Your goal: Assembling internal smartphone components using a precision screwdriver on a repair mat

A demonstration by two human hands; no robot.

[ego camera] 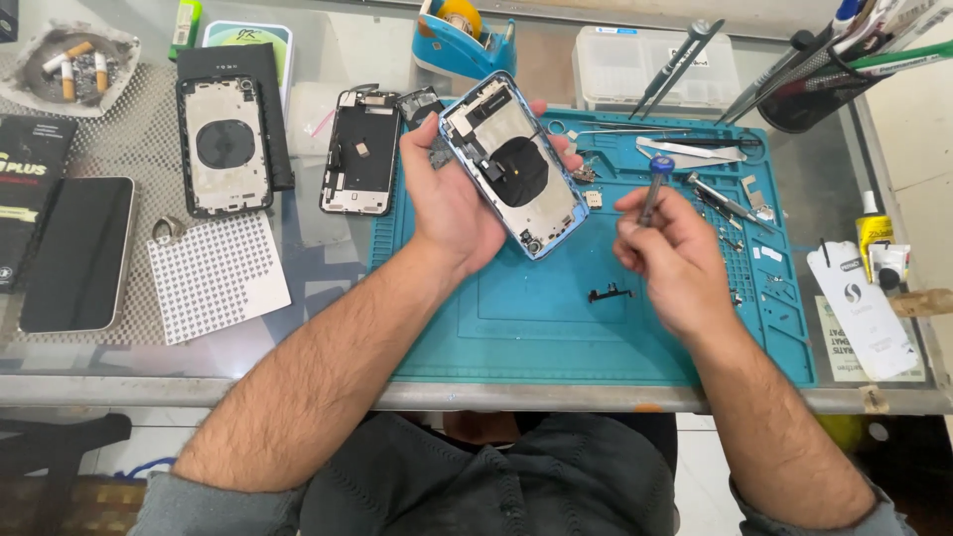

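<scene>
Above the teal repair mat (pixel 516 328), left hand (pixel 452 194) grips the opened blue phone housing (pixel 511 164), right hand (pixel 665 253) clasps a screwdriver (pixel 650 194); screen off, internals apparently partly stripped, reassembly pending.

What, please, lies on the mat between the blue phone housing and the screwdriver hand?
In the head view, only bare teal mat separates the blue phone housing from the right hand.

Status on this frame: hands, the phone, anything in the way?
Left hand grips blue phone shell, open side up, tilted over teal mat. Right hand holds screwdriver, tip clear of shell. Nothing between them.
</scene>
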